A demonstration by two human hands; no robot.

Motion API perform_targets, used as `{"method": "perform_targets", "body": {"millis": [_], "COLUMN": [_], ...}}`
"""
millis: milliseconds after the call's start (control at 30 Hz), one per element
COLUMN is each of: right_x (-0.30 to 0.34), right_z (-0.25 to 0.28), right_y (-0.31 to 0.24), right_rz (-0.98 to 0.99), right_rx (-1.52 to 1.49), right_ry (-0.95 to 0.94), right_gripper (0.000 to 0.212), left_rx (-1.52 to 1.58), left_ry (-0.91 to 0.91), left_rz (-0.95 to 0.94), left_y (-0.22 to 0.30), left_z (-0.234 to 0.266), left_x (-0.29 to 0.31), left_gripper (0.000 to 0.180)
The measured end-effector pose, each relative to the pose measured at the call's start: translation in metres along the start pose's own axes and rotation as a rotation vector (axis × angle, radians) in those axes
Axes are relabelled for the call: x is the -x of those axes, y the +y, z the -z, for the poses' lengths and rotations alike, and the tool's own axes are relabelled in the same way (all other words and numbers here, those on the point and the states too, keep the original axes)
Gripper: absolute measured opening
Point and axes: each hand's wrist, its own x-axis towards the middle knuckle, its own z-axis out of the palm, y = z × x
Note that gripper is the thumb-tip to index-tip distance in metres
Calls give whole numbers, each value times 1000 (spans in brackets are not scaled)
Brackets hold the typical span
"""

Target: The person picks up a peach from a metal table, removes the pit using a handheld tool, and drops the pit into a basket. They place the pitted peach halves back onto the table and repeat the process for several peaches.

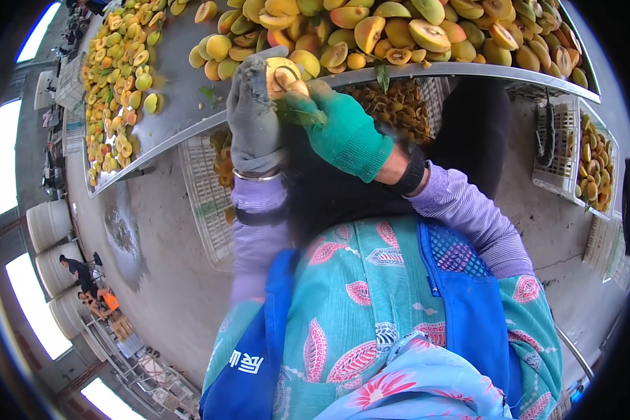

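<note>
My left hand [253,112], in a grey glove, is wrapped round a cut yellow peach [280,73] just over the table's near edge. My right hand [348,133], in a green glove, is closed against the same peach, its fingertips pressed to the cut side. A thin curved line crosses the cut face; whether it is a tool's blade I cannot tell, and what the right fingers grip is hidden. Beneath those fingers hangs a green leaf [297,114]. Beyond the hands, a heap of whole and halved peaches [427,35] lies on the metal table [182,84].
More peach halves [115,91] spread along the table's left side. Under the table, a white crate [206,196] stands near my legs, beside a pile of cut peach pieces [395,108]. At right is a crate of peaches [560,164]. People [84,276] sit far left near white tubs [49,225].
</note>
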Motion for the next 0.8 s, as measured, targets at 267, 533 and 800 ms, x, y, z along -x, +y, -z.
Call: {"method": "perform_targets", "body": {"millis": [267,533,800], "right_x": [2,-3,-1], "right_z": [-3,18,13], "right_y": [11,-13,-17], "right_rz": [-168,-618,-732], "right_rx": [-177,-1636,-1781], "right_ry": [-114,-606,-839], "right_gripper": [39,37,37], "left_rx": [-142,119,836], "left_ry": [239,-339,35], "left_rz": [-329,-131,598], "left_y": [12,22,43], "left_z": [-23,-11,-8], "left_x": [3,-30,3], "left_gripper": [28,36,49]}}
